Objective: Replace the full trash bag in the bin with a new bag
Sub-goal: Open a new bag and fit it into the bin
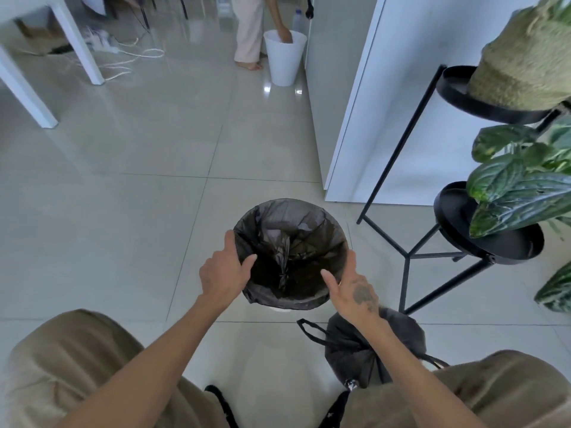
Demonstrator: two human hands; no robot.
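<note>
1. Bin (279, 309): round, upright on the floor, almost hidden by its liner.
2. New bag (309, 217): black, open, folded over the rim.
3. Full bag (349, 347): dark, tied, beside the bin.

Plant stand (411, 208) crowds right; floor (123, 227) left open

Your bin (279, 309) is almost fully hidden by the new bag (290, 242). Your right arm covers part of the tied bag (349, 344). Top planter (522, 57) cut off at frame edge.
</note>
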